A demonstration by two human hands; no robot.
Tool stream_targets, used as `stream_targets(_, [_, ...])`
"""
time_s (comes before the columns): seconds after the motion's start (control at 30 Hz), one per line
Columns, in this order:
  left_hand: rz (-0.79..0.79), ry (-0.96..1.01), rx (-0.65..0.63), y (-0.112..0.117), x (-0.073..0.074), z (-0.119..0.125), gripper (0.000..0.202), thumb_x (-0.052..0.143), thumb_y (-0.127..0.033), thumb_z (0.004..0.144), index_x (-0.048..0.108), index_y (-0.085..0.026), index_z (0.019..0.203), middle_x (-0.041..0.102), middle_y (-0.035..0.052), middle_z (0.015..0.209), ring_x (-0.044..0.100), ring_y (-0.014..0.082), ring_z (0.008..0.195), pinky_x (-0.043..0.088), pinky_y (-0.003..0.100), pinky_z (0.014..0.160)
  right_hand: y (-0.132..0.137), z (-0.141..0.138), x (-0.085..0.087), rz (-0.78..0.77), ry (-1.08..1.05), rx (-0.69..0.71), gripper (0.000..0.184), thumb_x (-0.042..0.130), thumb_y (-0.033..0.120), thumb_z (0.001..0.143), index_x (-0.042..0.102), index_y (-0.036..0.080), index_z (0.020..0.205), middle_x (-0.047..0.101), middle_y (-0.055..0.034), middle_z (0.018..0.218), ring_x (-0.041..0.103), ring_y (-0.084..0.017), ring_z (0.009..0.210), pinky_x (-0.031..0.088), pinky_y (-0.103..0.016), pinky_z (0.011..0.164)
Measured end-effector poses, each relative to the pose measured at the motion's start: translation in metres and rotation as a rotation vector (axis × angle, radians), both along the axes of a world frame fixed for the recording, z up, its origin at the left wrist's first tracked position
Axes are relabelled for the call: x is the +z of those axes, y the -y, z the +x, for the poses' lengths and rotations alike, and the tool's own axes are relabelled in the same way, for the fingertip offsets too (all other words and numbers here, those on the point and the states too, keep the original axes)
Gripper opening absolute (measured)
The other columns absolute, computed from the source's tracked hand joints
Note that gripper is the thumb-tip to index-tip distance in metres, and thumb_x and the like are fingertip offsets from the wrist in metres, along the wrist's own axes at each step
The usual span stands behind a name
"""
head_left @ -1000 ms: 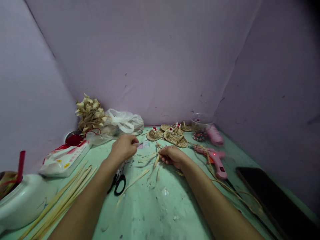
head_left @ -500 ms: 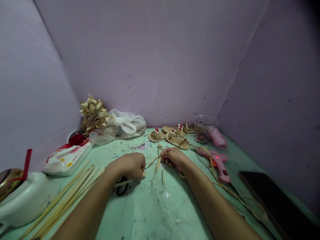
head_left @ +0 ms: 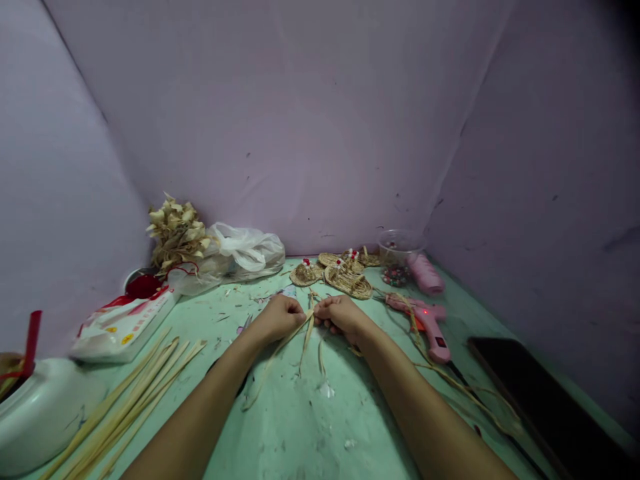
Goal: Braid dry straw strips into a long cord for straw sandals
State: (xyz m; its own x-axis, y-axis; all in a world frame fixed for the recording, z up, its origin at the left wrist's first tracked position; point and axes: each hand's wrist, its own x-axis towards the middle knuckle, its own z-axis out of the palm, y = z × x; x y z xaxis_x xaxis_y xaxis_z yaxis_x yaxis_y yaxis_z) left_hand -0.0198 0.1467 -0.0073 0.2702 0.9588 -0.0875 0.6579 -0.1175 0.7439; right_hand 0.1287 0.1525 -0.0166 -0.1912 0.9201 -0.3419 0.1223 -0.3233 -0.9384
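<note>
My left hand (head_left: 283, 317) and my right hand (head_left: 339, 315) meet over the middle of the green table, their fingertips almost touching. Both are closed in a pinch on thin, pale dried-leaf strips (head_left: 307, 339). One long strip (head_left: 267, 379) trails from beneath my left fingers down toward me. Just beyond the hands, a narrow braided cord (head_left: 312, 297) runs away toward small woven slippers (head_left: 350, 283) trimmed with red and white beads. A short loose strip (head_left: 321, 359) lies below my right hand. My fingers hide the exact crossing of the strips.
At right are a pink glue gun (head_left: 425, 325) with its light on, a dark phone (head_left: 540, 407), a clear tub of beads (head_left: 397, 260) and pink thread (head_left: 426, 273). Leaf strips (head_left: 135, 400), a tissue pack (head_left: 127, 327), a white pot (head_left: 45, 407) and a plastic bag (head_left: 247, 250) are left.
My left hand has moved up and right to join my right hand, bringing a strip along. The right hand stays on the strips. The view has shifted slightly.
</note>
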Motion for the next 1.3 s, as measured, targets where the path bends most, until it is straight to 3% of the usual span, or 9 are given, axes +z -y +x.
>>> stream_targets(0.3, [0.044, 0.122, 0.076, -0.003, -0.008, 0.0, 0.012, 0.053, -0.017, 0.052, 0.061, -0.011, 0.059, 0.053, -0.001, 0.053, 0.043, 0.0093, 0.052, 0.033, 0.02, 0.051, -0.001, 0.0, -0.002, 0.012, 0.001, 0.015, 0.01, 0.05, 0.01, 0.062, 0.054, 0.012, 0.053, 0.049, 0.0036, 0.04, 0.031, -0.003, 0.029, 0.021, -0.016, 0.029])
stream_targets(0.5, [-0.159, 0.201, 0.188, 0.001, -0.001, 0.009, 0.013, 0.054, -0.017, 0.057, 0.064, -0.009, 0.061, 0.039, -0.0053, 0.034, 0.03, 0.005, 0.035, 0.024, 0.019, 0.039, -0.001, 0.0, -0.001, 0.0, 0.003, 0.013, 0.01, 0.05, 0.01, 0.063, 0.055, 0.011, 0.054, 0.05, 0.0032, 0.04, 0.031, -0.003, 0.03, 0.022, -0.016, 0.03])
stream_targets(0.63, [-0.249, 0.235, 0.29, 0.003, 0.003, 0.016, 0.01, 0.055, -0.016, 0.059, 0.061, -0.009, 0.061, 0.039, -0.0052, 0.031, 0.029, 0.005, 0.031, 0.021, 0.019, 0.036, -0.001, 0.0, -0.001, 0.003, -0.008, 0.009, 0.011, 0.05, 0.009, 0.063, 0.054, 0.012, 0.054, 0.05, 0.003, 0.041, 0.032, -0.003, 0.031, 0.023, -0.016, 0.03])
stream_targets(0.8, [-0.324, 0.286, 0.303, 0.005, 0.005, 0.017, 0.01, 0.052, -0.017, 0.061, 0.059, -0.01, 0.059, 0.038, -0.0049, 0.031, 0.026, 0.005, 0.029, 0.019, 0.019, 0.034, -0.001, 0.0, -0.002, -0.008, -0.015, 0.01, 0.011, 0.05, 0.009, 0.064, 0.054, 0.012, 0.054, 0.049, 0.0037, 0.04, 0.032, -0.003, 0.03, 0.022, -0.015, 0.029])
stream_targets(1.0, [-0.287, 0.183, 0.391, 0.003, 0.004, 0.017, 0.001, 0.054, -0.012, 0.055, 0.055, -0.012, 0.055, 0.039, -0.0045, 0.032, 0.032, 0.0068, 0.031, 0.023, 0.019, 0.036, -0.001, 0.001, -0.003, -0.004, -0.01, 0.016, 0.011, 0.05, 0.01, 0.064, 0.054, 0.012, 0.054, 0.049, 0.0037, 0.04, 0.032, -0.003, 0.03, 0.023, -0.015, 0.029])
stream_targets(1.1, [-0.162, 0.136, 0.433, 0.0, 0.0, 0.014, 0.004, 0.053, -0.011, 0.053, 0.056, -0.012, 0.055, 0.044, -0.0032, 0.037, 0.037, 0.0074, 0.036, 0.027, 0.019, 0.04, -0.002, 0.001, -0.004, 0.002, -0.009, 0.01, 0.01, 0.05, 0.01, 0.063, 0.054, 0.011, 0.054, 0.049, 0.0038, 0.04, 0.032, -0.003, 0.029, 0.023, -0.015, 0.028])
stream_targets(1.2, [-0.006, 0.106, 0.363, -0.002, -0.003, 0.013, 0.005, 0.055, -0.011, 0.051, 0.059, -0.012, 0.053, 0.052, -0.0008, 0.046, 0.043, 0.0081, 0.045, 0.032, 0.019, 0.045, -0.003, 0.001, -0.006, 0.011, -0.012, 0.009, 0.01, 0.05, 0.01, 0.062, 0.054, 0.012, 0.053, 0.049, 0.0039, 0.039, 0.031, -0.003, 0.029, 0.023, -0.015, 0.028])
stream_targets(1.3, [0.042, 0.093, 0.296, -0.001, -0.002, 0.014, 0.005, 0.055, -0.012, 0.051, 0.06, -0.012, 0.052, 0.055, 0.0004, 0.051, 0.044, 0.0082, 0.048, 0.033, 0.019, 0.047, -0.004, 0.0, -0.007, 0.014, -0.017, 0.002, 0.009, 0.051, 0.01, 0.061, 0.054, 0.012, 0.053, 0.049, 0.0041, 0.039, 0.032, -0.003, 0.029, 0.023, -0.016, 0.028])
